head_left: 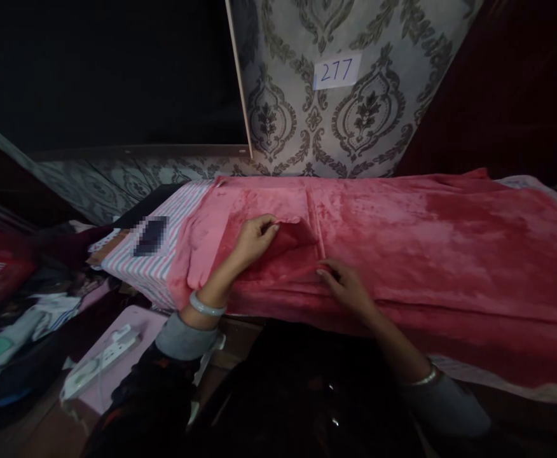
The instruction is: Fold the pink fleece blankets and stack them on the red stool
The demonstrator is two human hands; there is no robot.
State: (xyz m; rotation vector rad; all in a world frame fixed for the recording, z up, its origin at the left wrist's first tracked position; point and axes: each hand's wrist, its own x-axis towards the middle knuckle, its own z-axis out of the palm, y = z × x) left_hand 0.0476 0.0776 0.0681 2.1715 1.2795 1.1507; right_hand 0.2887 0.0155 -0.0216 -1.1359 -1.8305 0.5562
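A red, plush-looking cloth (pixel 450 248) is spread across the long surface in front of me. On its left part, a smaller darker red piece (pixel 278 251) of the same kind of fabric stands partly lifted. My left hand (pixel 255 236) pinches the upper edge of that piece between thumb and fingers. Lower and to the right, my right hand (pixel 343 283) has its fingertips closed on the cloth by the lower end of a raised vertical seam (pixel 315 222). Whether the smaller piece is a pocket or a separate layer, I cannot tell.
Left of the red cloth, a striped cover (pixel 180 207) bears a blurred dark item (pixel 151 236). A power strip (pixel 104 359) rests on a pink stool (pixel 138 324). Heaped clothes (pixel 35 321) lie at far left. Behind are a dark screen (pixel 116 76) and a paper marked 277 (pixel 337 71).
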